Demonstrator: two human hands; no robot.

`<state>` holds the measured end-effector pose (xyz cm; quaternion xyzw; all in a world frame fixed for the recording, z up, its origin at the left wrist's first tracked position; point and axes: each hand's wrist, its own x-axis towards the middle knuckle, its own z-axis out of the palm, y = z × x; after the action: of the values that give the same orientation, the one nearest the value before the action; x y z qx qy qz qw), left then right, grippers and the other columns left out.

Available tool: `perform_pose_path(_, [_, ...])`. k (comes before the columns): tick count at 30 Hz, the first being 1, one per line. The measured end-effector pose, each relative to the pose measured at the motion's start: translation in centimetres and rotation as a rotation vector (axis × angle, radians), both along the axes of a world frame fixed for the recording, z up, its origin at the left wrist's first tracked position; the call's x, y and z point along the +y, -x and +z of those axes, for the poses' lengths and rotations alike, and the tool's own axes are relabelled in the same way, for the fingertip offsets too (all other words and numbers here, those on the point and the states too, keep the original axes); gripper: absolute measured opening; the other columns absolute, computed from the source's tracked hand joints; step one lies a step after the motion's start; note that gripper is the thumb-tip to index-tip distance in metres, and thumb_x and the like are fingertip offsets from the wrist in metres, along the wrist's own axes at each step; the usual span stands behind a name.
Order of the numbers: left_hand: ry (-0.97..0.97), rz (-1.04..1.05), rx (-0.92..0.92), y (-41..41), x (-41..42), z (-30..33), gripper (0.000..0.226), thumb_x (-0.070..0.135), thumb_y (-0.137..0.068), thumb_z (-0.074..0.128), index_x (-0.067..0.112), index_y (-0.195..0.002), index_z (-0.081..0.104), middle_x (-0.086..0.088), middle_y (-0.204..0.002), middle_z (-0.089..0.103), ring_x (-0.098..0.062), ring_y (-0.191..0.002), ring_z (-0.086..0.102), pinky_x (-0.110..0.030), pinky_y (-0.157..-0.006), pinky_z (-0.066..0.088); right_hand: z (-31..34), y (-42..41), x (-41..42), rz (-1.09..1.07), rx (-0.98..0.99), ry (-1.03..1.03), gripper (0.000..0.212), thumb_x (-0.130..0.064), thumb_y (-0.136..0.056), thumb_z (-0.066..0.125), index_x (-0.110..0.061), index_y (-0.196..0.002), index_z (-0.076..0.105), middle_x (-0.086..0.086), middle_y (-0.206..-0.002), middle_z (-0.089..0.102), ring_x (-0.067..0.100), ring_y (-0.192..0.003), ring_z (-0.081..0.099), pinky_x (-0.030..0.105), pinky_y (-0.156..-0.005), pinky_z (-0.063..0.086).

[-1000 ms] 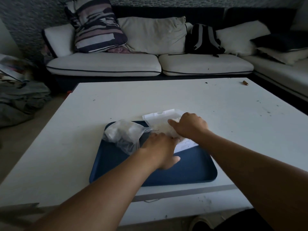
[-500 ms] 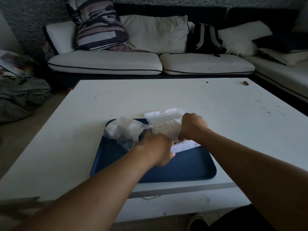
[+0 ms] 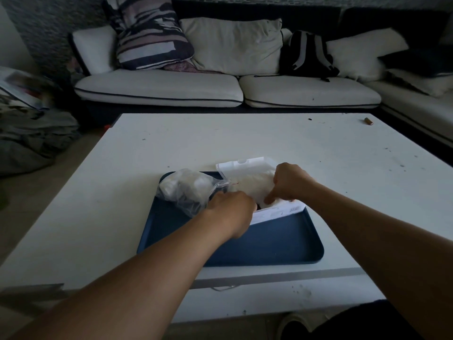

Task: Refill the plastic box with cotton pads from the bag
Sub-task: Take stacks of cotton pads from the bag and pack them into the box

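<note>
A clear plastic bag (image 3: pixel 188 190) with white cotton pads inside lies on the back left of a dark blue tray (image 3: pixel 269 244). To its right stands the white plastic box (image 3: pixel 277 213), its lid (image 3: pixel 245 165) flipped open toward the sofa. White cotton pads (image 3: pixel 255 185) fill the box. My right hand (image 3: pixel 289 182) reaches down into the box with fingers curled round the pads. My left hand (image 3: pixel 230 212) is curled at the box's near left corner, beside the bag's mouth; its fingertips are hidden.
The tray sits near the front of a white table (image 3: pixel 220 138). A small brown object (image 3: pixel 368 121) lies at the table's far right. Behind stands a white sofa (image 3: pixel 159 87) with cushions and a black backpack (image 3: pixel 306 55). Clothes are piled on the floor at left.
My right hand has shifted right and dipped its fingers down into the box. My left hand has slid forward and curled against the box's corner. The bag has not moved.
</note>
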<state>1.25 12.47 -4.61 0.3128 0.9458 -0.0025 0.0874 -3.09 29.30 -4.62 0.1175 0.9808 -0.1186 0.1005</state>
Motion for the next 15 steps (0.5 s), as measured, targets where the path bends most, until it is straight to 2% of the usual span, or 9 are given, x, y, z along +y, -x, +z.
perform_pose_path(4, [-0.032,0.016,0.007,-0.1,0.0,0.0,0.021,0.0,-0.094,0.05,0.02,-0.086,0.05,0.004,-0.072,0.038,-0.022,-0.078,0.047,-0.032,-0.073,0.038,0.1,-0.7,-1.0,-0.004,0.127,-0.236,0.046,-0.019,-0.069,0.086,-0.012,-0.105,0.058,0.001,-0.081,0.055,0.023,-0.079,0.06,0.031,-0.065,0.043])
perform_pose_path(7, [-0.034,0.02,0.01,0.0,-0.1,-0.2,0.022,-0.001,-0.093,0.051,0.019,-0.085,0.051,0.004,-0.071,0.039,-0.022,-0.078,0.047,-0.031,-0.071,0.037,0.1,-0.4,-1.1,-0.002,0.109,-0.232,0.052,-0.016,-0.071,0.083,-0.011,-0.114,0.055,0.003,-0.087,0.055,0.027,-0.088,0.061,0.033,-0.069,0.043])
perform_pose_path(9, [-0.046,0.019,0.01,0.2,-0.2,-0.4,0.022,-0.002,-0.092,0.052,0.019,-0.085,0.054,0.003,-0.073,0.042,-0.022,-0.077,0.048,-0.031,-0.07,0.037,-0.1,-0.3,-0.8,-0.002,0.086,-0.165,0.056,-0.02,-0.068,0.085,-0.01,-0.114,0.054,0.003,-0.088,0.057,0.025,-0.082,0.058,0.033,-0.067,0.044])
perform_pose_path(12, [-0.028,-0.004,0.024,0.3,-0.3,-0.6,0.02,0.0,-0.093,0.051,0.02,-0.088,0.051,0.002,-0.08,0.043,-0.023,-0.078,0.048,-0.033,-0.07,0.039,0.5,-0.4,-0.1,0.01,0.101,-0.015,0.059,-0.041,-0.063,0.091,-0.011,-0.101,0.059,0.0,-0.081,0.061,0.017,-0.07,0.058,0.027,-0.057,0.044])
perform_pose_path(14, [-0.026,-0.018,0.02,0.5,-0.5,-0.7,0.021,0.002,-0.094,0.05,0.017,-0.081,0.044,0.003,-0.076,0.04,-0.022,-0.075,0.048,-0.035,-0.068,0.042,2.3,-0.6,0.4,0.018,0.244,0.121,0.045,-0.046,-0.073,0.085,-0.01,-0.091,0.065,0.001,-0.08,0.066,0.017,-0.071,0.061,0.026,-0.06,0.047])
perform_pose_path(15, [-0.032,-0.023,0.017,0.6,-0.6,-0.8,0.027,0.002,-0.095,0.051,0.018,-0.075,0.04,0.003,-0.074,0.039,-0.021,-0.072,0.048,-0.035,-0.066,0.042,3.5,-0.7,0.4,0.009,0.331,0.207,0.033,-0.04,-0.081,0.08,-0.009,-0.085,0.069,0.0,-0.076,0.068,0.019,-0.072,0.065,0.026,-0.061,0.049])
